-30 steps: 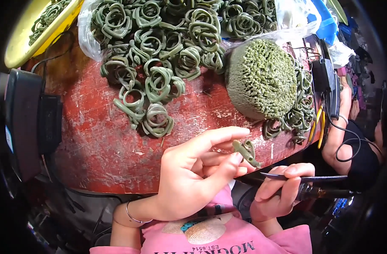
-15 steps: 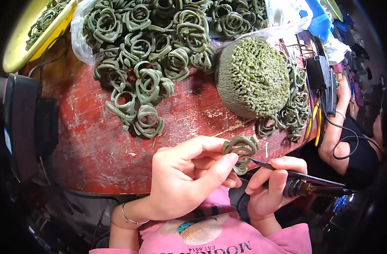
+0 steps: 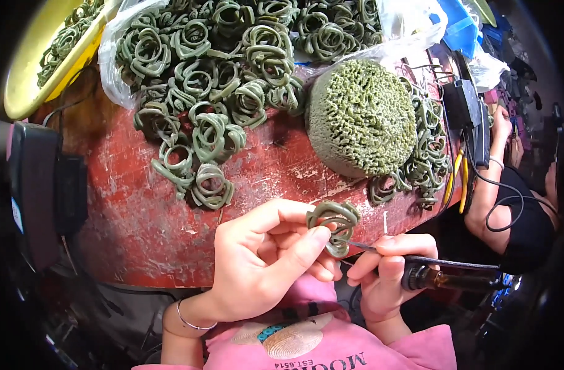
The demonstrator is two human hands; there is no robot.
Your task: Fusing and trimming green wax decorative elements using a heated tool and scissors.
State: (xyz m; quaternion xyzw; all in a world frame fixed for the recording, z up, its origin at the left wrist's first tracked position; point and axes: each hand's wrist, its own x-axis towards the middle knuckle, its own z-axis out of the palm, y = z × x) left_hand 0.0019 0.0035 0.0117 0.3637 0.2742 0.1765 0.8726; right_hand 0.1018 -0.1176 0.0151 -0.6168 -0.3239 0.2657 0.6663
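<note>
At green coil (image 3: 340, 211), blade (image 3: 363, 246) lengthwise leftward

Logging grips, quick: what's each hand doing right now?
Left hand: closed, pinching a green looped piece.
Right hand: closed, holding a slim dark pointed tool.

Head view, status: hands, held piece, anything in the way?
Left hand pinching green looped piece. Right hand holding thin dark tool, tip at piece's lower right, contact unclear. Nothing visibly blocking; green block beyond.

right hand (image 3: 385, 280) partly hides dark tool (image 3: 363, 246); top edge crops yellow basin (image 3: 21, 86).
</note>
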